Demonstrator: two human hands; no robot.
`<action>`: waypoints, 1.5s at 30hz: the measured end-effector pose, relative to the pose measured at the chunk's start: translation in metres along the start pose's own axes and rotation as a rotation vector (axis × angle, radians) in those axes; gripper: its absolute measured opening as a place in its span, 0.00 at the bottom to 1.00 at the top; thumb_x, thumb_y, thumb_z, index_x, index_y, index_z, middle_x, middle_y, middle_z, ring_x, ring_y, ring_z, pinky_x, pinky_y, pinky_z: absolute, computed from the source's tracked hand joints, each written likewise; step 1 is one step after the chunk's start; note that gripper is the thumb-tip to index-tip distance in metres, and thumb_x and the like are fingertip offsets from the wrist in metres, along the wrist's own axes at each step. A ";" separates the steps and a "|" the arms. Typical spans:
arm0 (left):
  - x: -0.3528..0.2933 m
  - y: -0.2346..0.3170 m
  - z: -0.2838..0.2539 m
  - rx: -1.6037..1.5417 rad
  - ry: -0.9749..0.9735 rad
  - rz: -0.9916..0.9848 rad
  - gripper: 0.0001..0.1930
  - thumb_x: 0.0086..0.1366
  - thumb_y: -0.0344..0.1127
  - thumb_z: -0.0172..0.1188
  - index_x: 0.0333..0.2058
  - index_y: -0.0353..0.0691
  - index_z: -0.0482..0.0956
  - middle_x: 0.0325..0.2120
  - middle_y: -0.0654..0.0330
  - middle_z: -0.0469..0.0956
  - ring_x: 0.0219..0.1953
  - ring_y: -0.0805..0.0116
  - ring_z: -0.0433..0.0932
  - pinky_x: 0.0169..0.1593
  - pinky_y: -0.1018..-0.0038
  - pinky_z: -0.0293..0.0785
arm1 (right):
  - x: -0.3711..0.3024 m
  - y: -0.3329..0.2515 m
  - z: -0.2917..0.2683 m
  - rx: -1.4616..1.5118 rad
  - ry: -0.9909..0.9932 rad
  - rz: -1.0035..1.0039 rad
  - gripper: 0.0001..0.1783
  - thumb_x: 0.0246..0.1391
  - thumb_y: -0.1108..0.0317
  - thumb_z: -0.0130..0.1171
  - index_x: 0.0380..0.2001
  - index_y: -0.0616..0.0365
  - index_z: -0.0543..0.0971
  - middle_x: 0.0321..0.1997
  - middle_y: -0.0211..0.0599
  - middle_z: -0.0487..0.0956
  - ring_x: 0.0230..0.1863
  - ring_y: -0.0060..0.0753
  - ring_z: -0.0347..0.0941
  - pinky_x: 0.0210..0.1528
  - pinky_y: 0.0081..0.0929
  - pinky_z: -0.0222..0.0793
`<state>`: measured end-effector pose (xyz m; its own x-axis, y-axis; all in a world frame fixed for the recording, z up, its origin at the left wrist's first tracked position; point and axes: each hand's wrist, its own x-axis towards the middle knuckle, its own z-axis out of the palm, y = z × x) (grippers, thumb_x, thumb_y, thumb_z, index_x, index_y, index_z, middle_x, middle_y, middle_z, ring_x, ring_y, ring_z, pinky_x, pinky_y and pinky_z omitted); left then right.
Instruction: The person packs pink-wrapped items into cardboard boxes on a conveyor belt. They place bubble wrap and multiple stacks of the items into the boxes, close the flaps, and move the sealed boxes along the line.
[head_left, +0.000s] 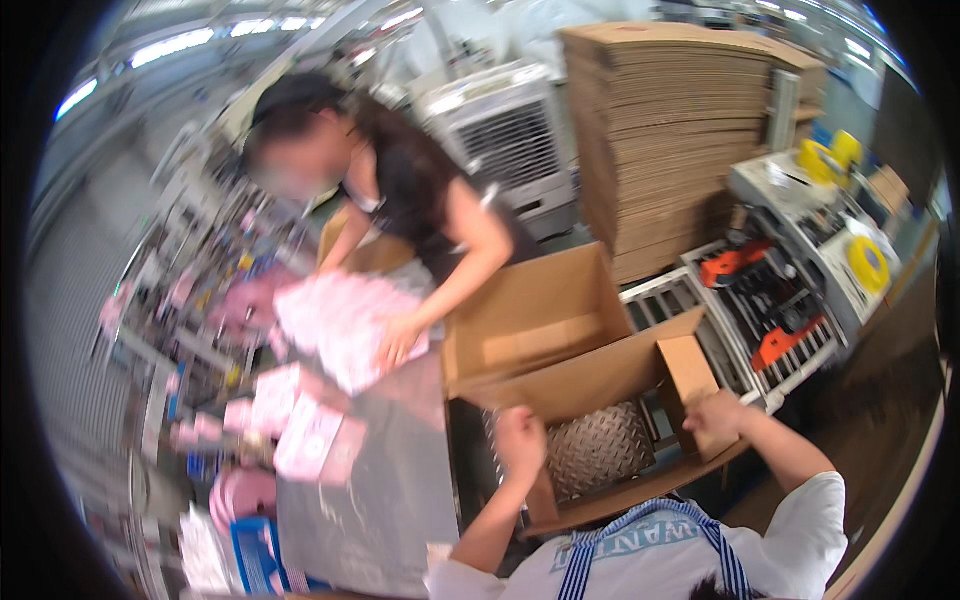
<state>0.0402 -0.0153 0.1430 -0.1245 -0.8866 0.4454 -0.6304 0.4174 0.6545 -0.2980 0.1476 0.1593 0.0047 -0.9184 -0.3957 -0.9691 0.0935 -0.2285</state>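
Observation:
An open cardboard box (605, 385) stands upright in front of me, and through its open bottom I see a diamond-patterned metal plate (600, 452). My left hand (521, 442) is closed at the box's left end, its fingers partly hidden. At the opposite end, my right hand (714, 416) grips the wall just below a raised flap (686, 368). Directly behind stands a second open carton (540, 315). To the left, a co-worker's hands press on a pile of pink packs (345, 315) lying on a grey metal table (385, 500).
A tall stack of flat cardboard (660, 150) rises behind the boxes, beside an air cooler (505, 140). On the right are a roller conveyor with a taping machine (765, 290) and yellow tape rolls (867, 264). Pink-and-white packs (310, 440) and a blue basket (255, 555) are at the left.

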 end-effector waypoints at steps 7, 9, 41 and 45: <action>-0.041 -0.091 0.053 -0.140 -0.755 0.239 0.19 0.62 0.45 0.57 0.43 0.35 0.79 0.40 0.49 0.77 0.45 0.53 0.76 0.50 0.63 0.71 | -0.023 0.007 0.031 0.121 -0.538 -0.694 0.43 0.50 0.33 0.55 0.59 0.55 0.67 0.58 0.46 0.71 0.63 0.51 0.63 0.62 0.38 0.59; -0.016 -0.112 0.031 -0.437 -1.095 -0.074 0.24 0.65 0.50 0.55 0.46 0.32 0.77 0.45 0.47 0.77 0.49 0.53 0.75 0.53 0.65 0.70 | 0.000 -0.030 -0.022 0.328 -0.840 -0.597 0.43 0.45 0.35 0.61 0.56 0.55 0.70 0.55 0.42 0.73 0.61 0.49 0.64 0.59 0.45 0.60; -0.084 -0.078 0.038 -0.675 -0.380 -0.906 0.35 0.71 0.60 0.37 0.64 0.38 0.59 0.62 0.56 0.64 0.65 0.61 0.58 0.67 0.68 0.52 | 0.002 0.148 0.067 0.661 0.518 0.347 0.24 0.66 0.56 0.43 0.22 0.62 0.73 0.16 0.35 0.69 0.20 0.26 0.64 0.24 0.28 0.59; -0.081 -0.046 0.029 -0.963 -0.241 -1.016 0.24 0.70 0.51 0.50 0.57 0.42 0.67 0.51 0.58 0.73 0.52 0.67 0.72 0.54 0.69 0.69 | -0.011 0.066 -0.074 0.867 0.402 0.125 0.18 0.63 0.63 0.50 0.21 0.62 0.72 0.16 0.25 0.67 0.22 0.14 0.62 0.23 0.19 0.55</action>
<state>0.0571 0.0320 0.0591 -0.1279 -0.8490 -0.5127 0.2247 -0.5283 0.8188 -0.3798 0.1355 0.2143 -0.3277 -0.9304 -0.1641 -0.4368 0.3032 -0.8469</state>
